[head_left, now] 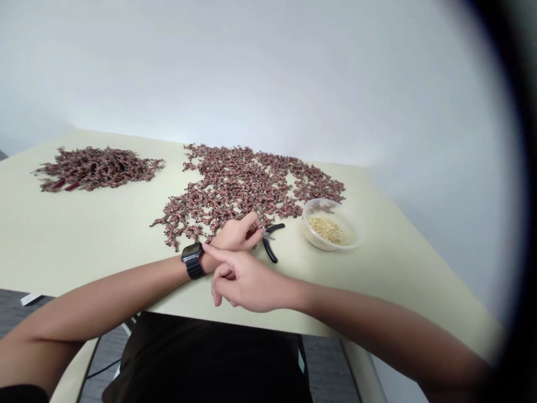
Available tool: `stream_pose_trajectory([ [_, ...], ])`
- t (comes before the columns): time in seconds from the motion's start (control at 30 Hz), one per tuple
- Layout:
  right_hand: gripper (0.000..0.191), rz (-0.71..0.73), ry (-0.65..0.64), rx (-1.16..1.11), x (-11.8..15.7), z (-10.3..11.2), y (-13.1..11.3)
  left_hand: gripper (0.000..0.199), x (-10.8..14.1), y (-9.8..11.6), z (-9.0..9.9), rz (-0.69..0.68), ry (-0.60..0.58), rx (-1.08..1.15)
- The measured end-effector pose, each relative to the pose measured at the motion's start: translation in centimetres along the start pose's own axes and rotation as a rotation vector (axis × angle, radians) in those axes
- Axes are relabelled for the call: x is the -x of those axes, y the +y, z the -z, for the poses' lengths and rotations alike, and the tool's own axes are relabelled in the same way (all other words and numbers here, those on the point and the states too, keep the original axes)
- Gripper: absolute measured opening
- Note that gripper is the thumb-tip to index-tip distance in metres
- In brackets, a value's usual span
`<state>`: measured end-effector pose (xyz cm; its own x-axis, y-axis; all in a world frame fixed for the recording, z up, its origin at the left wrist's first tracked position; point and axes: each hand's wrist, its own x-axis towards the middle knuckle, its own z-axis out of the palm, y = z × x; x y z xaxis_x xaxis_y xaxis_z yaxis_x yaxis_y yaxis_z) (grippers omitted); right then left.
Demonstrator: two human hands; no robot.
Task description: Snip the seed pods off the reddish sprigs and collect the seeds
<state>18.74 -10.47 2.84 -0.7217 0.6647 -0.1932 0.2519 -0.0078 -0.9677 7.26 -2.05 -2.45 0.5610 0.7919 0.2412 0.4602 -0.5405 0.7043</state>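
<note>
My left hand (235, 232) hovers above the table's near half, thumb and forefinger loosely bent with a gap between them; I see nothing held. A dark smartwatch (193, 260) is strapped round that wrist. My right hand (250, 282) holds nothing; its forefinger is stretched out to the edge of the watch, while the other fingers are curled. Just past my left fingertips lie black-handled pliers (271, 243), handles spread, their jaws partly hidden. Behind my left hand spreads a wide layer of small brown horse-like figures (235, 184).
A clear plastic bowl (354, 238) with small gold-coloured pieces stands right of the pliers. A second, denser heap of brown figures (98, 168) lies at the left, two dark red strips at its front. The pale table (138, 224) meets a white wall behind.
</note>
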Motion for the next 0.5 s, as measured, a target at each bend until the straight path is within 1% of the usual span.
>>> stream_pose_trajectory([
  [0.07, 0.082, -0.018, -0.043, -0.003, -0.3, 0.0, -0.5, 0.017, 0.1, -0.1, 0.0, -0.012, -0.024, -0.022],
  [0.13, 0.079, 0.006, -0.065, 0.037, -0.4, 0.0, -0.8, 0.018, 0.2, -0.2, -0.1, -0.035, -0.043, -0.049],
  [0.2, 0.078, 0.055, -0.024, 0.134, -0.2, -0.1, -0.9, 0.018, 0.2, -0.2, -0.1, -0.046, -0.044, -0.071],
  [0.23, 0.076, 0.088, 0.033, 0.207, 0.0, 0.0, -0.8, 0.018, 0.2, -0.1, -0.1, -0.042, -0.034, -0.071],
  [0.27, 0.072, 0.127, 0.119, 0.289, 0.3, 0.3, -0.6, 0.018, 0.2, 0.0, 0.0, -0.034, -0.019, -0.057],
  [0.3, 0.066, 0.177, 0.234, 0.380, 0.7, 0.7, -0.4, 0.017, 0.3, 0.1, 0.2, -0.025, 0.000, -0.035],
  [0.4, 0.038, 0.346, 0.593, 0.609, 2.0, 3.2, 0.8, 0.013, 0.4, 0.8, 0.7, -0.028, 0.033, 0.006],
  [0.47, 0.019, 0.372, 0.814, 0.696, 2.8, 5.3, 1.9, 0.012, 0.5, 1.2, 1.0, -0.021, 0.042, -0.022],
  [0.5, 0.014, 0.354, 0.905, 0.697, 3.0, 6.3, 2.4, 0.012, 0.5, 1.4, 1.0, -0.017, 0.047, -0.038],
])
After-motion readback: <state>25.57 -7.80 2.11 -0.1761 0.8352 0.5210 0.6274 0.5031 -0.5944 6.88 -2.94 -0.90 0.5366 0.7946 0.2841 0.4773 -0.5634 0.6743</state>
